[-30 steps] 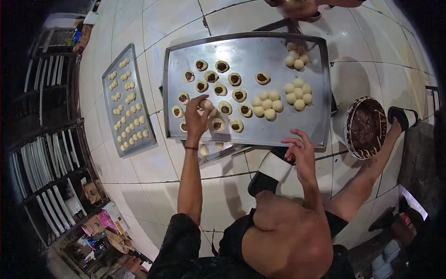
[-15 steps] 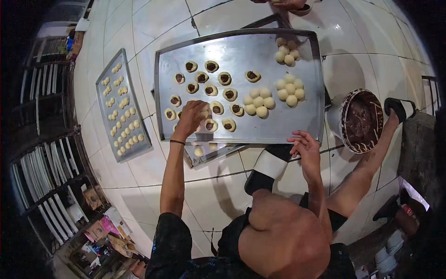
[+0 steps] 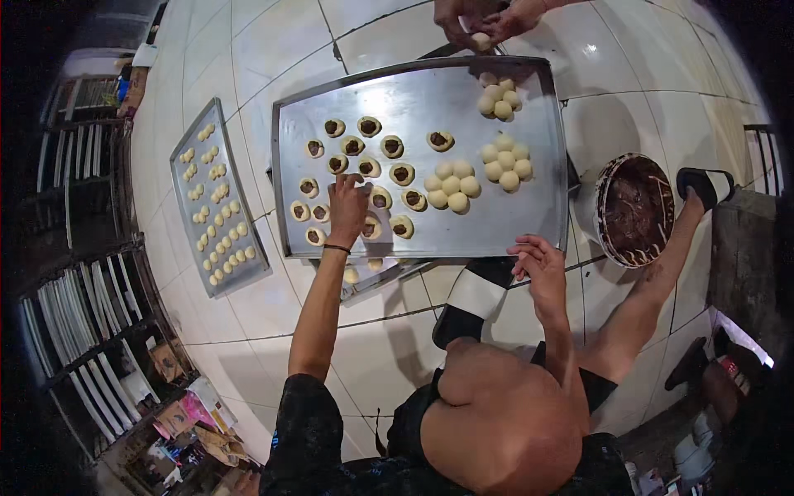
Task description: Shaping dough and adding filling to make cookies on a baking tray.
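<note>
The work on the large metal tray [image 3: 517, 219] looks partly done. Across its left half and middle lie well over a dozen dough rounds [image 3: 440, 141], each opened into a shallow cup with a dark brown filling sitting in it; the visible ones are uncovered, so none of these appears closed over yet. On the right half, three clusters of plain dough balls [image 3: 451, 185] have no filling showing, and those seem to be the share left to work. The left hand [image 3: 349, 202] reaches down among the filled rounds, fingers bent and close together; the hand itself hides whether it pinches anything, so I cannot tell. The right hand [image 3: 539, 269] is at the near rim with fingers loosely curled and nothing visible in it. A bucket [image 3: 587, 202] stands to the right of the tray, with brown filling [image 3: 637, 202] inside. A co-worker's hands [image 3: 506, 21] hold one pale dough piece [image 3: 480, 41] beyond the far edge. On the left, a smaller tray [image 3: 250, 277] bears rows of pale dough pieces [image 3: 225, 228] without visible filling; whether they are finished cannot be judged.
</note>
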Tool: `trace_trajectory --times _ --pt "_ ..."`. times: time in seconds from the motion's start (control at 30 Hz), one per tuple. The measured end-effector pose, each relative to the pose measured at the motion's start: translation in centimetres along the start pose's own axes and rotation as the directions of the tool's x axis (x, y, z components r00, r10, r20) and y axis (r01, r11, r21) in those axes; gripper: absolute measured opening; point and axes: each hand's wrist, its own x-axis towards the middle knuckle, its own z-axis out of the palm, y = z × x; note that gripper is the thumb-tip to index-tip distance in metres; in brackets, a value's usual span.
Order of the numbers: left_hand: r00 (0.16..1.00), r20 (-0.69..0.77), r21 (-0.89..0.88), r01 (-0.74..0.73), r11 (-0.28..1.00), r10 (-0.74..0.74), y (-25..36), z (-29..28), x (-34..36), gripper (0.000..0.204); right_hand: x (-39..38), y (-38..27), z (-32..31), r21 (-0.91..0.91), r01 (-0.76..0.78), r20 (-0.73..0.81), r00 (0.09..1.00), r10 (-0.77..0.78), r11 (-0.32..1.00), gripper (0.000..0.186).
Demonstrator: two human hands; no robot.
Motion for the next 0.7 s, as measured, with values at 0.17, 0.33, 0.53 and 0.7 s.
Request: trace_trajectory --times 0.17,0.33,0.53,0.7 --pt "0.973 0.114 -0.585 0.228 0.778 -0.2 3.0 -2.8 0.2 0.019 0.0 -0.6 -0.5 -0.012 0.002 0.002 1.0 -0.002 1.0 0.035" --pt "0.886 0.355 -0.935 0.337 -0.11 -0.3 7.6 -6.0 -2.1 0.02 0.5 -2.2 0.9 -0.096 0.048 0.117 0.992 -0.036 0.994 0.041" --pt "0.878 0.475 -0.565 0.359 -0.743 0.064 15.8 -11.5 -3.2 0.035 0.4 -7.1 7.2 -0.351 0.615 0.363 0.784 -0.503 0.706 0.057" --pt "0.892 0.439 -0.712 0.417 -0.565 0.105 18.8 -13.1 -3.6 0.04 0.3 -8.0 6.3 -0.333 0.589 0.383 0.798 -0.465 0.736 0.051"
